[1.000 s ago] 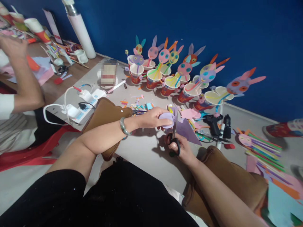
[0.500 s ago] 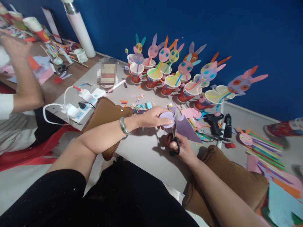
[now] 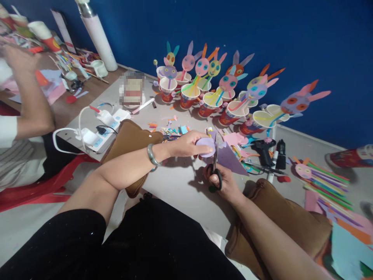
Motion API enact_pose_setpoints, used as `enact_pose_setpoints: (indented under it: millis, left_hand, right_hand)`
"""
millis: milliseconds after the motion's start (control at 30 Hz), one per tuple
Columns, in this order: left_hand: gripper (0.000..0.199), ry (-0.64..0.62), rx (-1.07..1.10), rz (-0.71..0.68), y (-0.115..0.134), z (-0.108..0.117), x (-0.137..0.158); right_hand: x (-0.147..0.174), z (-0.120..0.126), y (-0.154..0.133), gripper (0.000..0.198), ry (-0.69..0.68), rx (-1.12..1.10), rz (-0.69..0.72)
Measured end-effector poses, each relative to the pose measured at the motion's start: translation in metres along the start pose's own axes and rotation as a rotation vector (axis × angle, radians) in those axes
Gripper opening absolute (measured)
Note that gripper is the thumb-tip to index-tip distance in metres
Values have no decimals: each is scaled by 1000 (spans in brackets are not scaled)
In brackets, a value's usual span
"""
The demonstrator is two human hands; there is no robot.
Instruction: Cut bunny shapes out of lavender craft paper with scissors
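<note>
Between the thumb and fingers of my left hand (image 3: 190,144) is a round piece of purple paper (image 3: 206,147). My right hand (image 3: 225,182) grips the black handles of a pair of scissors (image 3: 216,171). The upright blades lie against the right edge of the purple round; how far apart they are I cannot make out. Just behind the scissors lies a darker purple paper sheet (image 3: 231,158). Paper scraps (image 3: 171,126) are strewn past my left hand.
Paper cups with rabbit-faced figures (image 3: 190,96) line the blue wall. A black glue gun (image 3: 264,151) and colored sticks (image 3: 329,179) lie to the right. Brown cushions (image 3: 279,221) flank my arms. A power strip (image 3: 112,128) is at left, near another person's arm (image 3: 32,97).
The purple round has turned or tilted very slightly in my left hand. Both hands stay in nearly the same place, with the scissors still at its edge.
</note>
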State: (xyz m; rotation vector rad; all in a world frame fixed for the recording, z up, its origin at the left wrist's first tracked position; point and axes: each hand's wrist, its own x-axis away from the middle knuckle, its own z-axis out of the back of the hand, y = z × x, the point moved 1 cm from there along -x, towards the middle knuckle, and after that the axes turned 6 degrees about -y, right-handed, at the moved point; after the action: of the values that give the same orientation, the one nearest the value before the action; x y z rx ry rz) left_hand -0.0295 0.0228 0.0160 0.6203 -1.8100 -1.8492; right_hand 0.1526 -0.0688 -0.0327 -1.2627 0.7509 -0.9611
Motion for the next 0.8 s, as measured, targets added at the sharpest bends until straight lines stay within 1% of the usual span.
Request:
enact_pose_setpoints:
  millis: [300, 467, 633, 800]
  left_hand:
    - [15, 2, 4, -1, 3, 0, 1]
    - [16, -28, -37, -2, -3, 1, 0]
    - [18, -51, -70, -19, -7, 3, 0]
    - [16, -40, -57, -3, -3, 2, 0]
  right_hand:
    - [1, 2, -2, 60, 9, 27, -11]
    - [0, 3, -1, 59, -3, 17, 12]
    - [0, 3, -3, 60, -5, 29, -11]
    - [0, 3, -2, 62, 16, 26, -14]
